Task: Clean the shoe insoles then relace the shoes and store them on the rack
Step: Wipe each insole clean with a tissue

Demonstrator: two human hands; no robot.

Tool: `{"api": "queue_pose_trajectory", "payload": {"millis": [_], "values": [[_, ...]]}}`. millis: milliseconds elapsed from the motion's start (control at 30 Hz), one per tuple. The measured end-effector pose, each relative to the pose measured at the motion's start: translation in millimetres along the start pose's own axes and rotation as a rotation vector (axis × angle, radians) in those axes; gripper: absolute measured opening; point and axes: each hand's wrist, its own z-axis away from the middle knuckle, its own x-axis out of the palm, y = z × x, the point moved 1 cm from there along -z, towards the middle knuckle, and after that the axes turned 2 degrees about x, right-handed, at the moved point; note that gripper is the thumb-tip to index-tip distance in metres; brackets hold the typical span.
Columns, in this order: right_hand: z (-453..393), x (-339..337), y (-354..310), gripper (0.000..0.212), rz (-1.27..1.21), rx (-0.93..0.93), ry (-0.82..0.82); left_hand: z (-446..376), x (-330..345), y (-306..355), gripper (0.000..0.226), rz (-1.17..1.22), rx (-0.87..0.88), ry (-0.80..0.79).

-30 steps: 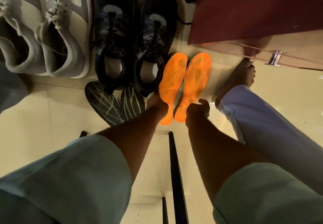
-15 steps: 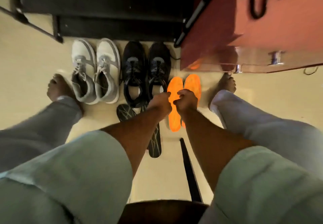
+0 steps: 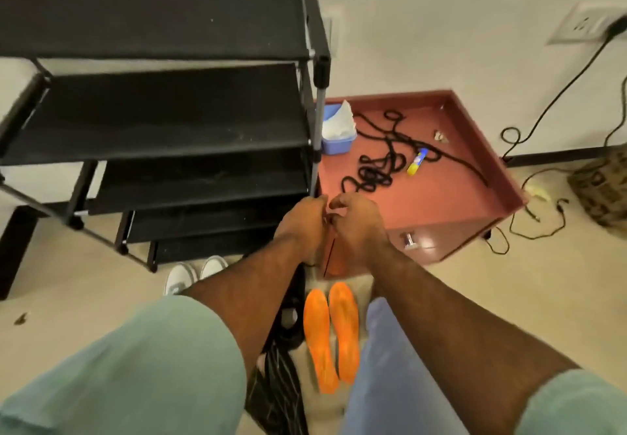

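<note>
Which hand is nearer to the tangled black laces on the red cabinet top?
Right. The right hand sits just below the black laces, at the cabinet's front edge; the left hand is beside it, farther left, by the rack.

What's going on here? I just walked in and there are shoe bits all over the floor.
A seated person has both hands, left hand and right hand, raised together in front of the red cabinet; what they pinch is too small to tell. Two orange insoles lie side by side on the floor, dark insoles beside them. Black laces are piled on the cabinet top. The black shoe rack shows no shoes on its shelves; white shoes sit on the floor.
</note>
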Motion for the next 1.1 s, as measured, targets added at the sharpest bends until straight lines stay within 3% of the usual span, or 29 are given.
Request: {"api": "queue_pose_trajectory", "payload": {"millis": [133,267,433,533,667,867,1000,1100], "values": [[-47.4,-38.4,-5.3,0.014,-0.058,-0.015,0.090,-36.0,-16.6,29.7,0.044,-0.010,0.081,0.052],[-100.4,-61.6,5.1,0.016,-0.052,0.007,0.107,-76.0,-15.1,53.7,0.036,0.163,0.120,0.080],[-183.3,-61.6,23.1,0.024,-0.006,-0.042,0.129,-144.9,24.1,30.9,0.049,0.031,0.097,0.092],[-229.9,-53.2,22.5,0.028,0.225,-0.200,0.084,-164.0,50.2,10.3,0.058,-0.149,0.022,0.007],[-271.1,-41.3,14.7,0.036,0.640,-0.348,-0.038,-167.2,62.3,1.7,0.059,-0.291,0.078,0.114],[-305.7,-26.8,10.8,0.050,0.932,-0.361,-0.305,-169.7,61.9,5.8,0.054,-0.473,0.117,0.138],[-310.6,-12.1,16.8,0.032,1.000,-0.538,-0.195,-169.1,61.1,7.2,0.055,-0.480,0.115,0.149],[-305.6,-10.2,21.9,0.023,0.810,-0.494,-0.100,-170.9,61.4,6.9,0.054,-0.503,0.120,0.151]]}}
